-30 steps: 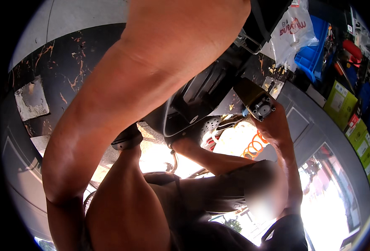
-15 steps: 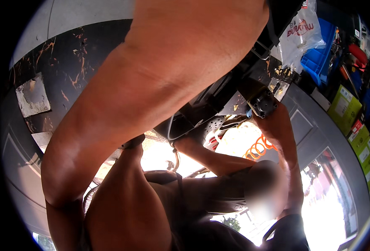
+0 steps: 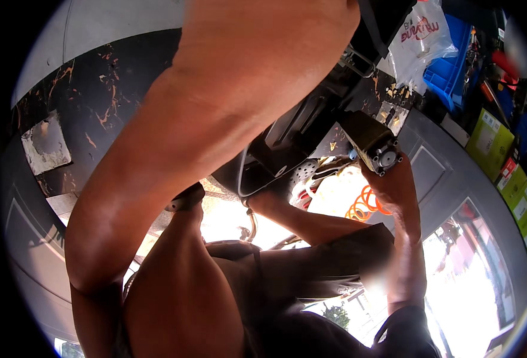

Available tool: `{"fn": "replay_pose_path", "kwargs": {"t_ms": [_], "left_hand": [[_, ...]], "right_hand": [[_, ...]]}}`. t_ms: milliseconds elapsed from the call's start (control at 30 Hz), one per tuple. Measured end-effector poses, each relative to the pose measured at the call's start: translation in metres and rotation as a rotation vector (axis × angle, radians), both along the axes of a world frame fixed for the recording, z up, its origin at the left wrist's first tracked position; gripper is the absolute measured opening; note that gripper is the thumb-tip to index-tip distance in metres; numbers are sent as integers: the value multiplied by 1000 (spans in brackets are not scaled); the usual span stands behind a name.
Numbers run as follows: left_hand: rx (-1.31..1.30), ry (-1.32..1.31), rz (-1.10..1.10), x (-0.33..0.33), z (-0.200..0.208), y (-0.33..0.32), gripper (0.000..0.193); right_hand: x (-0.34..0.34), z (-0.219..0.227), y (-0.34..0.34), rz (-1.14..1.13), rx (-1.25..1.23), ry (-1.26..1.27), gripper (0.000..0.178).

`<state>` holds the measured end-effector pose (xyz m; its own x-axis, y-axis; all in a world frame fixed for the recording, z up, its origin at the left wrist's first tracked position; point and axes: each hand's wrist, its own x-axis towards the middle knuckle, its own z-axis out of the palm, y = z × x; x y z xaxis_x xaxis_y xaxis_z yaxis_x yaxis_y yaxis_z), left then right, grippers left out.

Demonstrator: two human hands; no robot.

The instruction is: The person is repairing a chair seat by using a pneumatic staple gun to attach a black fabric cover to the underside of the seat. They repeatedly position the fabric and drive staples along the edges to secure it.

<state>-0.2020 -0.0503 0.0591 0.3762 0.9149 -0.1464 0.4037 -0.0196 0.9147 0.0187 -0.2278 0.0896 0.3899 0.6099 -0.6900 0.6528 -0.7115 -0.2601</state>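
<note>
My right hand [image 3: 387, 182] is wrapped round the handle end of an air impact wrench [image 3: 368, 140], a dark, boxy tool with a round, bolted rear cap. The wrench points up and left toward a black machine part [image 3: 296, 134] with ribs and a metal loop. Much of that part is hidden by my bare left forearm [image 3: 233, 101], which crosses the upper middle close up. My left hand lies beyond the view. What the wrench's front end touches cannot be made out. Below the tool hangs an orange coiled air hose [image 3: 365, 204].
My bent legs [image 3: 180, 286] and a grey holed clog [image 3: 303, 173] are beneath. At the upper right are a clear plastic bag [image 3: 421, 45], a blue bin [image 3: 448, 71] and several green boxes [image 3: 490, 140]. A scuffed dark panel [image 3: 96, 95] stands at left, a grey panelled door [image 3: 439, 161] at right.
The wrench has turned in my right hand, so more of its body and rear cap shows. My left forearm has shifted slightly left, and the whole view has moved a little.
</note>
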Motion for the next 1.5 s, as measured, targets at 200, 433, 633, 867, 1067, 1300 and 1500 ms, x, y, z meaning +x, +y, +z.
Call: {"fn": "replay_pose_path", "kwargs": {"t_ms": [200, 433, 633, 867, 1067, 1300, 1500], "left_hand": [[2, 11, -2, 0, 4, -2, 59], [7, -4, -13, 8, 0, -6, 60], [-7, 22, 6, 5, 3, -7, 61], [28, 16, -5, 13, 7, -10, 62], [78, -9, -27, 28, 7, -15, 63], [116, -14, -9, 28, 7, -23, 64], [157, -51, -33, 31, 4, -27, 65]], "right_hand": [[-12, 2, 2, 79, -36, -17, 36], [-12, -14, 5, 153, -128, -73, 37], [-19, -6, 18, 237, -176, -29, 35], [-14, -10, 15, 280, -179, -57, 34], [-4, -15, 5, 166, -214, -44, 35], [0, -17, -12, 134, -163, -56, 36], [2, -13, -12, 72, -196, -31, 34]]}}
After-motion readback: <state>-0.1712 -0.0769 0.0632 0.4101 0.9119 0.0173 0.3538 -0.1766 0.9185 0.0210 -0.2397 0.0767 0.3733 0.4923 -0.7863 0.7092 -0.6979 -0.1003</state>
